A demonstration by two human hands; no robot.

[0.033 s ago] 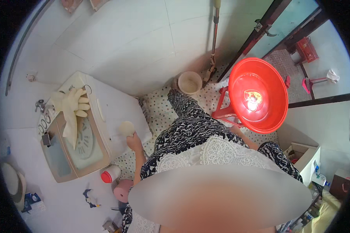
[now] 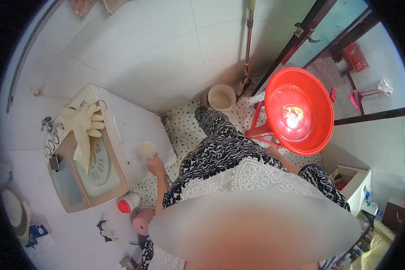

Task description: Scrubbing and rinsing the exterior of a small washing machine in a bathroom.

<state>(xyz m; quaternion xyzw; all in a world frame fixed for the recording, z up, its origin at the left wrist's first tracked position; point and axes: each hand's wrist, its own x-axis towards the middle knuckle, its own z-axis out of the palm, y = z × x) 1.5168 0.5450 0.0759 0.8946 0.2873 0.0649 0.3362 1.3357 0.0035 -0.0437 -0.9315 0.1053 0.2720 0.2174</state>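
At the washing machine's right edge, the left hand holds a round pale sponge against the white lid.
From the head view, the fingers close around the sponge; wiping goes best with it kept flat, working toward the pale rubber gloves draped over the lid's left corner. The right hand, hidden behind the body, seems to hold the red basin; its grip cannot be told.

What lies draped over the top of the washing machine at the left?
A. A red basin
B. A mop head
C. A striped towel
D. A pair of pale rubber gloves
D: pale rubber gloves hang over the washing machine lid, fingers spread; the red basin is held up on the right side.
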